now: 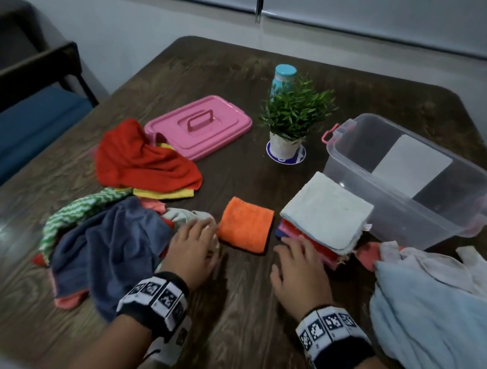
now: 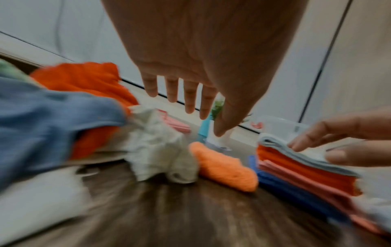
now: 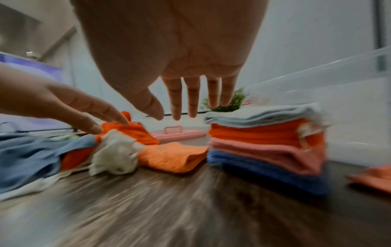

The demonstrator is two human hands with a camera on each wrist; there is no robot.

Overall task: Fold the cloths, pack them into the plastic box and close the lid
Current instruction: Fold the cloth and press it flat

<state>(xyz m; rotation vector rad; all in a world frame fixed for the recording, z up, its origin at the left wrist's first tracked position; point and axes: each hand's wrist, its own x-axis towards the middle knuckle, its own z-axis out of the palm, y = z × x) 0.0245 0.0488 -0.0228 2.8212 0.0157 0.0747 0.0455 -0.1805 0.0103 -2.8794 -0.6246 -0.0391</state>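
Head view: task partly done. A folded stack (image 1: 325, 214) sits at 3 o'clock of a folded orange cloth (image 1: 245, 224); loose cloths (image 1: 115, 238) remain at 9 o'clock, more at 4 o'clock. The box (image 1: 407, 188) at 2 o'clock holds no cloth; the lid (image 1: 199, 125) lies apart at 11 o'clock. Left hand (image 1: 192, 250) and right hand (image 1: 301, 272) are empty, fingers spread. Left wrist view: only here, the right fingers (image 2: 304, 142) just above the stack's top. Right wrist view: the stack's separate layers (image 3: 266, 143).

Folded orange cloth (image 1: 245, 224) btwn hands, beside stack (image 1: 323, 217).
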